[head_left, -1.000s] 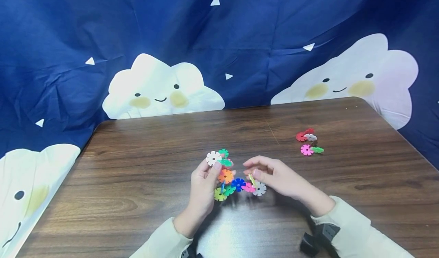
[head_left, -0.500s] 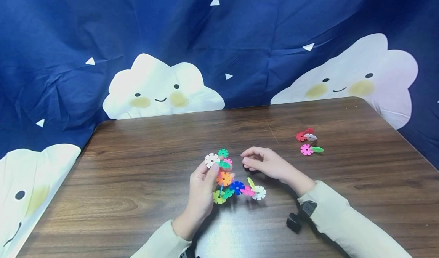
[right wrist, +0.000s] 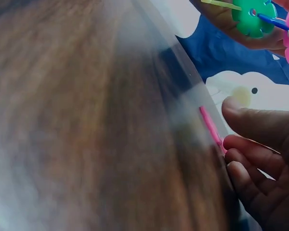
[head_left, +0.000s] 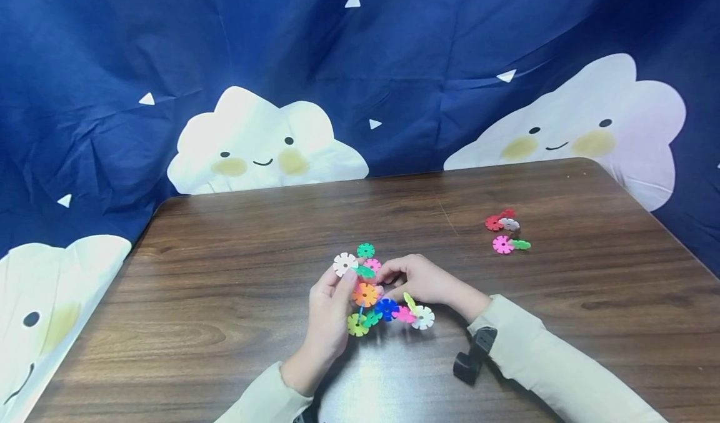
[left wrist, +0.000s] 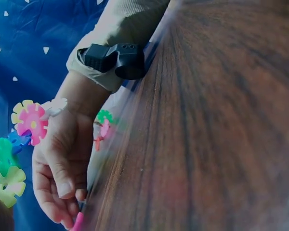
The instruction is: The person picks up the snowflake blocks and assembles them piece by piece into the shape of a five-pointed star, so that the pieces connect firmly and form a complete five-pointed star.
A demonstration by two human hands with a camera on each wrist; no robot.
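Observation:
My left hand [head_left: 326,313] pinches a linked chain of notched plastic flower discs between thumb and fingers. A white disc [head_left: 345,265] stands at its upper end, an orange disc [head_left: 365,294] below the thumb. From there the chain bends right through a blue disc [head_left: 386,309] to a white disc [head_left: 423,317]. My right hand [head_left: 419,279] is just behind this right-hand part, its fingers bent and the thumb apart from them. In the right wrist view its fingertips are at the end of a thin pink piece [right wrist: 212,126], seen edge-on, with the thumb off it.
On the brown wooden table [head_left: 236,254], toward the back right, lie two small linked groups: red discs [head_left: 494,223] with a white one, and a pink disc [head_left: 502,245] with a green one. A blue cloth with white clouds [head_left: 270,148] hangs behind the table.
My right hand has left the yellow disc at the chain's right end, moved back, then left toward the left fingers. The left hand keeps its hold, with the chain shifted slightly left.

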